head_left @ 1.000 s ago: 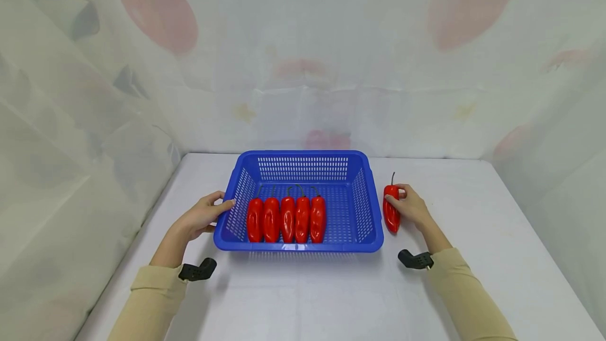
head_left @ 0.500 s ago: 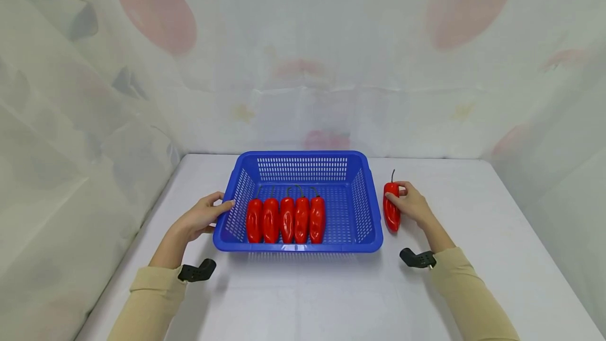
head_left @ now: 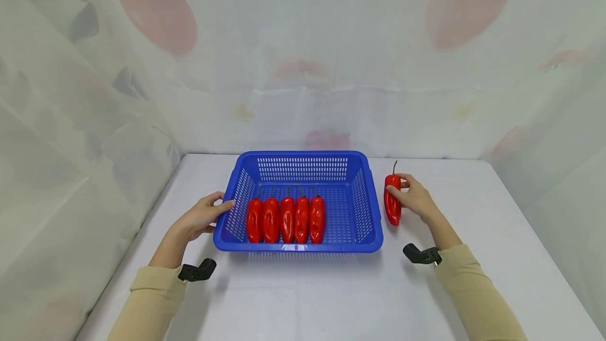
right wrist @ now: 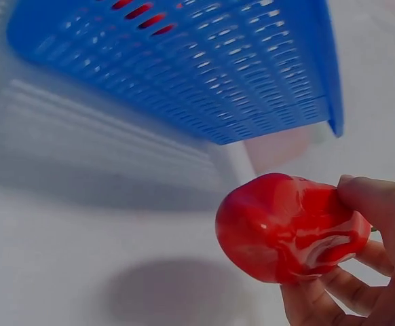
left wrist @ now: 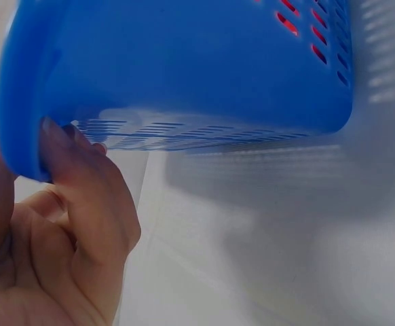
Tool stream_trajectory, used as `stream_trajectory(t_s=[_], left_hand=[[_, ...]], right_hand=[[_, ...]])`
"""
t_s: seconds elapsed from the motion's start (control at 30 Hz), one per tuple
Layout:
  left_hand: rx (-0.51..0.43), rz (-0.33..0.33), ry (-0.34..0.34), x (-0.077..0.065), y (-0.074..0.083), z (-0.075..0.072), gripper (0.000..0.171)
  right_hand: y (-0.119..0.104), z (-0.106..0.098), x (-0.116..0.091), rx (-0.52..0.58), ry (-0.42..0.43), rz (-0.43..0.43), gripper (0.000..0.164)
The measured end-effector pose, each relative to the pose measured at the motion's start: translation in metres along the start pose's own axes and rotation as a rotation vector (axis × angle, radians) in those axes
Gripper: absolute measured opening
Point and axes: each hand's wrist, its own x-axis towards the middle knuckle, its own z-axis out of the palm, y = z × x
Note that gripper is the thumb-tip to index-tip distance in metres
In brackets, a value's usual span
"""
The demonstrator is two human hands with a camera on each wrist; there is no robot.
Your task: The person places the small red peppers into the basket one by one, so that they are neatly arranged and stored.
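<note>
A blue perforated basket (head_left: 303,247) stands on the table, with several red chili peppers (head_left: 287,220) lying side by side in its left and middle part, stems pointing away. My left hand (head_left: 201,217) grips the basket's left rim; in the left wrist view its fingers (left wrist: 92,197) curl under that rim. To the right of the basket, my right hand (head_left: 413,197) pinches another red chili pepper (head_left: 392,201) between thumb and fingers, stem up. The right wrist view shows this pepper (right wrist: 279,227) held above the table, apart from the basket, its shadow below.
The white table (head_left: 303,299) extends in front of the basket and to both sides. A pale printed curtain (head_left: 303,41) hangs behind and at the left and right. Inside the basket, bare bottom (head_left: 340,220) shows right of the row of peppers.
My right hand has raised the pepper a little off the table, shifting it slightly away from me and right. The left hand, basket and peppers in it have stayed put.
</note>
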Motion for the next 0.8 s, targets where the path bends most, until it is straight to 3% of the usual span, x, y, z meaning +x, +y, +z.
stream_trajectory(t_s=[0.8], left_hand=[[0.004,-0.001,0.005,0.000,0.001,0.001,0.046]], right_hand=[[-0.040,-0.019,-0.006,0.022,0.036,-0.066,0.066]])
